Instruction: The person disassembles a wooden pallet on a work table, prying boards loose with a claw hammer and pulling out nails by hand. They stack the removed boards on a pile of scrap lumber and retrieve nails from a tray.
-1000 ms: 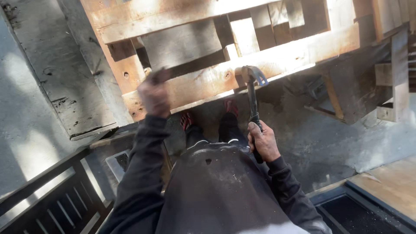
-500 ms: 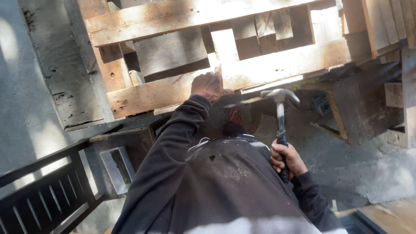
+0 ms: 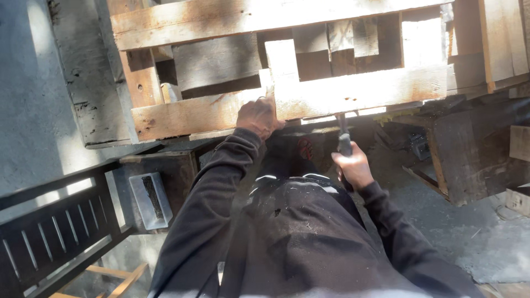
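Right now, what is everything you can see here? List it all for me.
Wooden pallet: one, pale weathered wood, upright ahead.
Hammer: one, grey handle, head hidden under the pallet's lower board.
Slatted bench: one, black, lower left.
Metal tray: one, grey, left of the legs.
Wooden crate: one, dark brown, right.
Concrete ground: grey, lower right.
Left hand: on the pallet's lower board.
Right hand: gripping the hammer handle.

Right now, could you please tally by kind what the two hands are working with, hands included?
Hands: 2, the left hand resting on the pallet's lower board, the right hand closed around the hammer handle.
Hammers: 1, the hammer, its head hidden under the board.
Wooden pallets: 1, the pallet.
Total: 4
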A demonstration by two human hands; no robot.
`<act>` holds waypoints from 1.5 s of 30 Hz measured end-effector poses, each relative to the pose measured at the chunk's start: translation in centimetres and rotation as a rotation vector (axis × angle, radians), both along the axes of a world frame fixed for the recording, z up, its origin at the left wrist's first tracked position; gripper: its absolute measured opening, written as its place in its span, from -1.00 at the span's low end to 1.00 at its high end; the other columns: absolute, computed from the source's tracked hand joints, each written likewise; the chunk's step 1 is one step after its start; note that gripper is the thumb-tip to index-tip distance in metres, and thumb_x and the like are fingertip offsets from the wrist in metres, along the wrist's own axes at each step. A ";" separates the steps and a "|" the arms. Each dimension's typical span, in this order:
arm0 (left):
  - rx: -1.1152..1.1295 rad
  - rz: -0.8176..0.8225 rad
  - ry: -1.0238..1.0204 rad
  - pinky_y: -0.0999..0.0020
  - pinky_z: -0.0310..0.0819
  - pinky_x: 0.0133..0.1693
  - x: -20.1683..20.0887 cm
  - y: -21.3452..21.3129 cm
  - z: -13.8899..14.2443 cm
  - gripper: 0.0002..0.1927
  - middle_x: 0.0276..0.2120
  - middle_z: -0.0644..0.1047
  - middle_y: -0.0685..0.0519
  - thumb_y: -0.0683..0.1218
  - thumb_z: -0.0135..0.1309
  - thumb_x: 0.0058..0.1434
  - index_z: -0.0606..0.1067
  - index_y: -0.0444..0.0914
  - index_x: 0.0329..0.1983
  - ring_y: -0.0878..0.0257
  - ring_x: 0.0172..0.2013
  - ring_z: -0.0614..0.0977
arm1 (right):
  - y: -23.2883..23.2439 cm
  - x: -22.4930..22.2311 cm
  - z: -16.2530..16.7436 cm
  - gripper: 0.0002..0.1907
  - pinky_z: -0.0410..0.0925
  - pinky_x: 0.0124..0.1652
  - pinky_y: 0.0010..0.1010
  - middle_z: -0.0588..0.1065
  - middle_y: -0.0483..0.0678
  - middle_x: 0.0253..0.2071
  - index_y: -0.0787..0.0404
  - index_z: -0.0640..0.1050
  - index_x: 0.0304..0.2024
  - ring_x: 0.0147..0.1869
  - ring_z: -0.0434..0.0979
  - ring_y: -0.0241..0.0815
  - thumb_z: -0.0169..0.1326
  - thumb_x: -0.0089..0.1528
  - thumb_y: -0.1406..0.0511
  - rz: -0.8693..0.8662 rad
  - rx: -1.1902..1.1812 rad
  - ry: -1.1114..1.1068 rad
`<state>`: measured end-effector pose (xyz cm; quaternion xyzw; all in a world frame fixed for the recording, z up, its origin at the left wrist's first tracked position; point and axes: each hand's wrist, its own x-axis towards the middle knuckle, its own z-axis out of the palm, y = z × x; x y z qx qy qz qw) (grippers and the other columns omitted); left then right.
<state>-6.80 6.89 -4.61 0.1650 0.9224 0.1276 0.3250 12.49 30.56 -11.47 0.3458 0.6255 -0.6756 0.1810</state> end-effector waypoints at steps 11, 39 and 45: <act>-0.043 -0.021 0.012 0.08 0.58 -0.11 0.2 0.8 -1.5 -0.37 -0.30 0.62 -0.18 0.23 0.33 0.08 0.51 -0.37 -0.07 -0.06 -0.23 0.69 | 0.8 -10.2 -4.7 -0.42 0.38 -0.46 -0.53 0.54 -0.06 -0.57 0.42 0.66 -0.33 -0.56 0.53 -0.31 0.09 0.48 0.02 0.688 0.394 -0.083; -0.027 -0.109 0.003 0.13 0.63 -0.28 -0.9 -0.1 -1.9 -0.24 -0.37 0.64 -0.16 0.29 0.25 0.08 0.44 -0.44 0.03 -0.01 -0.35 0.72 | 2.8 -11.0 -4.3 -0.77 0.29 -0.60 -0.43 0.49 0.03 -0.51 0.37 0.65 -0.17 -0.59 0.40 -0.25 0.20 0.28 0.29 0.459 0.014 -0.078; -0.067 -0.177 0.022 0.10 0.58 -0.33 -0.2 0.9 -1.8 -0.33 -0.41 0.62 -0.18 0.32 0.24 0.19 0.51 -0.39 -0.08 -0.02 -0.42 0.69 | 2.8 -9.9 -3.6 -0.71 0.36 -0.62 -0.38 0.63 0.02 -0.34 0.36 0.61 -0.11 -0.56 0.54 -0.16 0.16 0.11 0.44 0.142 -0.520 0.025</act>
